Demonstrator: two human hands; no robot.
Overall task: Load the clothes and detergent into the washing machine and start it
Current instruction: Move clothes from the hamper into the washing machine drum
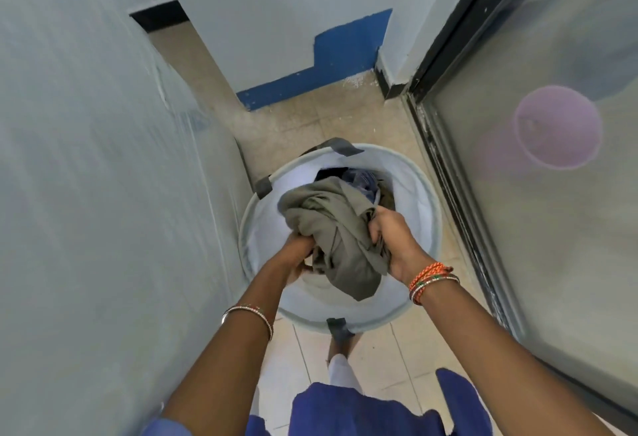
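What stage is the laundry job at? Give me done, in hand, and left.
Done: nothing visible yet; dark clothes lie in the laundry basket.
In hand: left hand and right hand each have a grip on the olive-grey garment, bunched over the basket.
Left: loading the clothes, adding detergent and starting the washing machine; neither machine nor detergent is in view.

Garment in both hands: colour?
Olive-grey garment, plain, no pattern. Head view, the only one, shows it over the hamper.
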